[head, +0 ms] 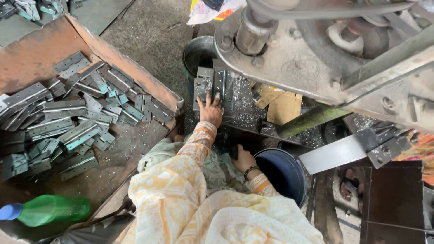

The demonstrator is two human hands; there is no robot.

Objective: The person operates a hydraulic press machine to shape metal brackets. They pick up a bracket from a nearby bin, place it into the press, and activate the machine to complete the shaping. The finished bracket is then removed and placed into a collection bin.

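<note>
The press die, a grey steel block under the big machine, carries a hinge plate where we rest our left hand, fingers spread flat, gripping nothing. Our right hand sits lower by the blue bucket; its grip we cannot tell. Loose hinges fill the rusty tray.

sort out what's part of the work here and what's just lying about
In use: left hand on the metal die block under the press; right hand by the blue bucket; hinge plates in the tray.
Lying about: green bottle, cardboard scraps.
</note>
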